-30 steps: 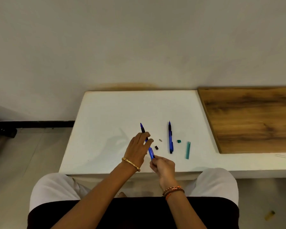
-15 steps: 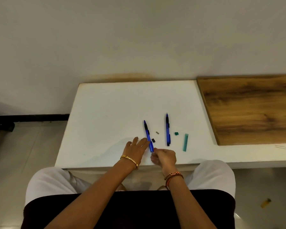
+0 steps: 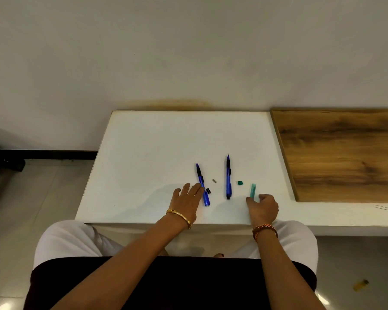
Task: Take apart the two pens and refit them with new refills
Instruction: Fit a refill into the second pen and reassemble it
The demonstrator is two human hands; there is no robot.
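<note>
Two blue pens lie on the white table [image 3: 157, 139], tips pointing away from me. My left hand [image 3: 187, 201] rests flat with its fingers apart, fingertips touching the left pen [image 3: 202, 184]. The right pen [image 3: 228, 177] lies alone. A small black cap [image 3: 208, 190] and a tiny grey piece [image 3: 214, 181] sit between the pens. A green cap [image 3: 240, 183] and a teal refill case [image 3: 252, 190] lie to the right. My right hand [image 3: 263, 207] is curled just below the case, fingertips at its near end.
A wooden board [image 3: 345, 153] covers the table's right part, its edge raised beside the case. The wall stands close behind the table. A small yellow object [image 3: 360, 288] lies on the floor at the lower right.
The left pen was held in both hands and now lies on the table. My right hand let go of it and moved right to the teal case. My left hand flattened beside the pen.
</note>
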